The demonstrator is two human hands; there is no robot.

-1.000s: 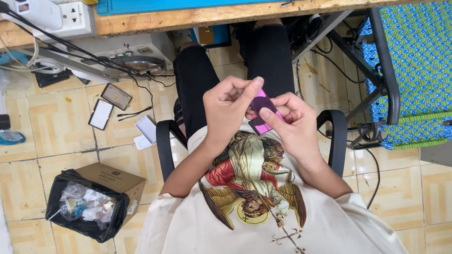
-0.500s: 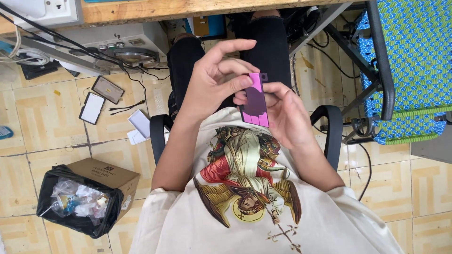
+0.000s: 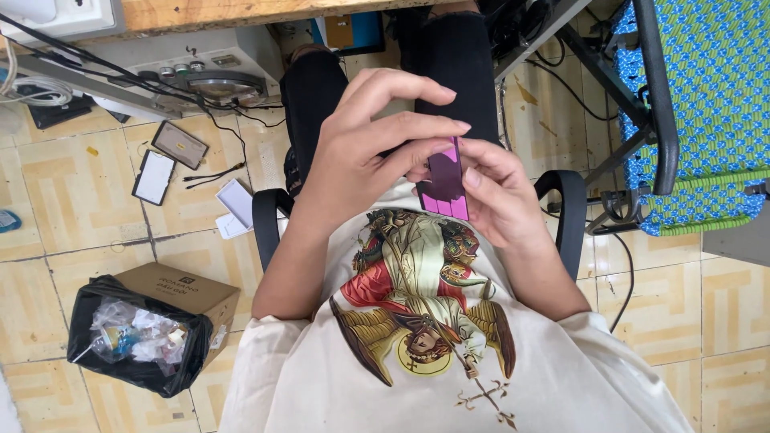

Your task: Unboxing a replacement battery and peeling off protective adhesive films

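– Both hands pinch that purple strip [image 3: 446,183] above the shirt: left hand [image 3: 365,152] fingers half-curled, right hand [image 3: 497,192] cupping.
– Thin grip; it could slip towards the bin [image 3: 136,337].

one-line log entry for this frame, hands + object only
left hand: fingertips on purple strip | right hand: holds strip, upright | location: above lap

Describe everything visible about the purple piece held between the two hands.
The purple piece is a small, flat, oblong slab, glossy like plastic or glass, dark plum on top and brighter magenta along its near edge. It stands nearly upright, lengthwise toward the camera, above the person's lap in front of the printed shirt. The left hand pinches its upper end with fingertips; the right hand supports its side and lower part. Its far end is hidden by fingers.
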